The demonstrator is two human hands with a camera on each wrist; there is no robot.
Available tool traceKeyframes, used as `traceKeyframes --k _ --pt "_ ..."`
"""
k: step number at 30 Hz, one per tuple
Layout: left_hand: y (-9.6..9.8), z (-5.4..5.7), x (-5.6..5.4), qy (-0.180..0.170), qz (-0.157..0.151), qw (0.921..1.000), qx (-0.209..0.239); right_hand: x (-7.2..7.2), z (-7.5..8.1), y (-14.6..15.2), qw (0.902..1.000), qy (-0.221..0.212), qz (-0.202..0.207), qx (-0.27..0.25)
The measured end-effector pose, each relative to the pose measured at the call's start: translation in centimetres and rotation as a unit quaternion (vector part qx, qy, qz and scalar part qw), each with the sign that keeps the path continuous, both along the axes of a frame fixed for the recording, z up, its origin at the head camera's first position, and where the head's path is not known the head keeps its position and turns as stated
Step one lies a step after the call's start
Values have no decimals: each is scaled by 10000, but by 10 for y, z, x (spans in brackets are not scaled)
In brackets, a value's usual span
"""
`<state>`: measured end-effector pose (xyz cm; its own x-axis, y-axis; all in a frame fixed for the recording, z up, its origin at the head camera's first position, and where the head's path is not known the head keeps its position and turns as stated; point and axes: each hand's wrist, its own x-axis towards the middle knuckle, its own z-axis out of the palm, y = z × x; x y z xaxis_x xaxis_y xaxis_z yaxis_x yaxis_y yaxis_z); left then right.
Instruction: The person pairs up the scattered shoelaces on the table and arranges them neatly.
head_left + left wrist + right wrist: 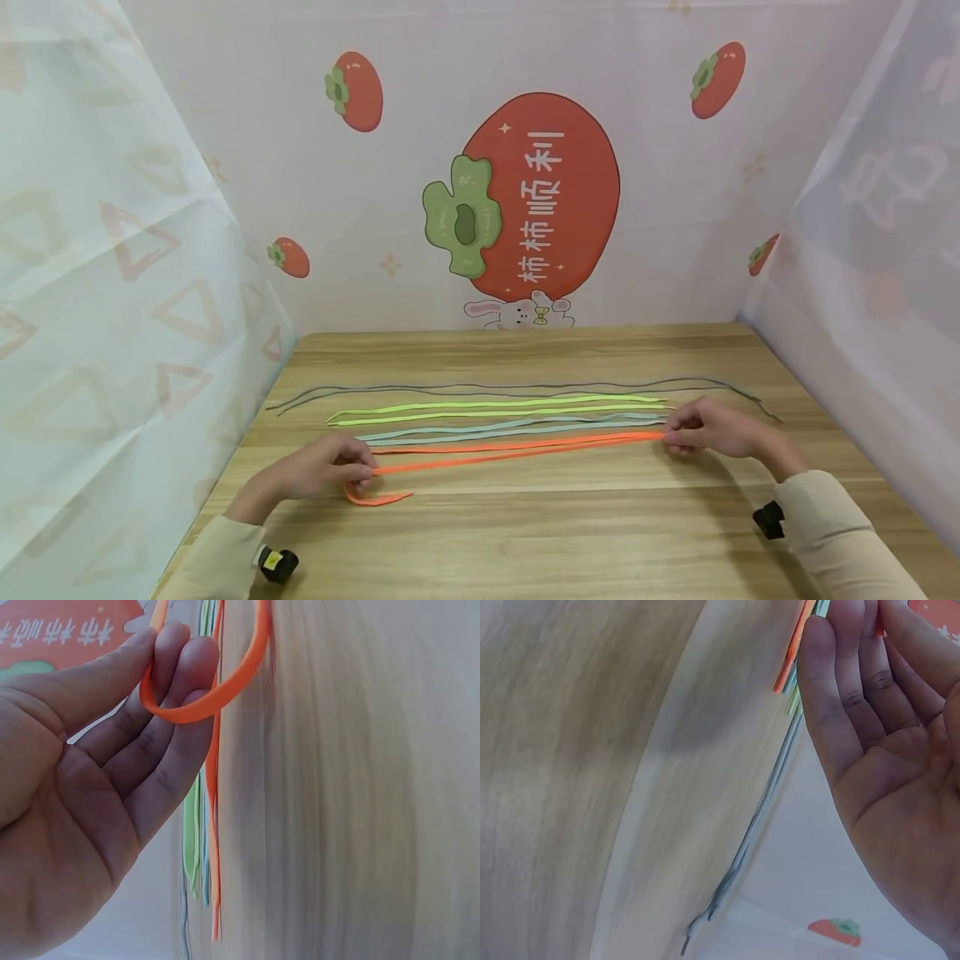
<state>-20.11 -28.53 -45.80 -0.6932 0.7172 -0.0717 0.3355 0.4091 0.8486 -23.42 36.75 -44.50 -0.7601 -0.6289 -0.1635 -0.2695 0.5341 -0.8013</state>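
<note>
An orange flat shoelace [487,457] stretches slantwise between the two hands, low over the wooden table. My left hand [330,467] pinches it between thumb and fingertips, and its loose tail curls down onto the wood. In the left wrist view the orange lace [187,713] loops around in front of the fingers. At the other end, my right hand [708,429] pinches the lace; only a speck of orange [880,631] shows between its fingertips in the right wrist view. Just behind lies another orange strand [450,448], running almost straight across.
Farther back, light blue laces [487,432], yellow-green laces [487,406] and thin grey laces [450,386] lie in roughly parallel rows. A printed cloth [660,275] rises at the table's back edge, with pale cloth walls [112,317] on both sides.
</note>
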Motion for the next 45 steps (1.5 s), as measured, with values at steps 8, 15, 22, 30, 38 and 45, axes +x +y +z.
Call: traceKeyframes --k 8,15,22,30,38,45 --pt "-27 2 2 221 274 9992 -193 -3 -5 8 9999 59 -109 67" --pt "-47 2 2 369 506 9975 -339 -4 -7 11 9993 -140 -297 193" --pt "-61 0 1 398 496 9975 -307 -5 -11 17 9984 -191 -425 305" --pt "-77 -6 1 823 782 9915 -636 -8 -13 21 9976 -150 -488 462" --pt "-85 -6 3 989 1060 9863 -784 -9 -9 19 9960 -211 -530 684" --pt "-81 -9 1 1054 1575 9706 -1481 -8 -4 15 9938 -136 -619 917"
